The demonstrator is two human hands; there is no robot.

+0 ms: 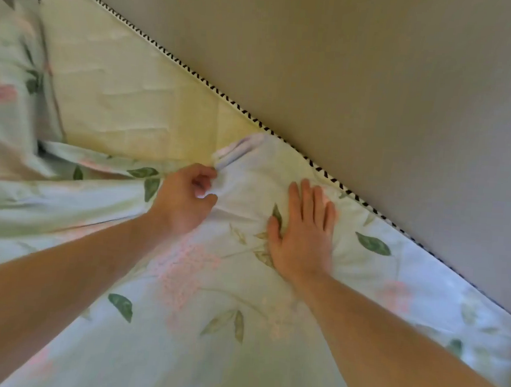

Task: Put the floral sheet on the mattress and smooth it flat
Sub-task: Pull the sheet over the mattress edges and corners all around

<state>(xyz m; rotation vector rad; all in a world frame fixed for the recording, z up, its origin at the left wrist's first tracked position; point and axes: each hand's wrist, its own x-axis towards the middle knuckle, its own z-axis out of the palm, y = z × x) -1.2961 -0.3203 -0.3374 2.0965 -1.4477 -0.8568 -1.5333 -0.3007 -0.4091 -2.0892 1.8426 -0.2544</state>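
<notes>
Two hands: left hand [184,197] pinches floral sheet [198,295] (folded edge), right hand [304,236] flat; wall [377,81] beside mattress [128,93].

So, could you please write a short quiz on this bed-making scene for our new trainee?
1. True or false: the right hand lies flat on the sheet.
2. Which hand pinches the sheet's folded edge?
3. The bare mattress shows: A) beyond the left hand, along the wall; B) under the right forearm.

Key: 1 true; 2 left hand; 3 A.
</notes>
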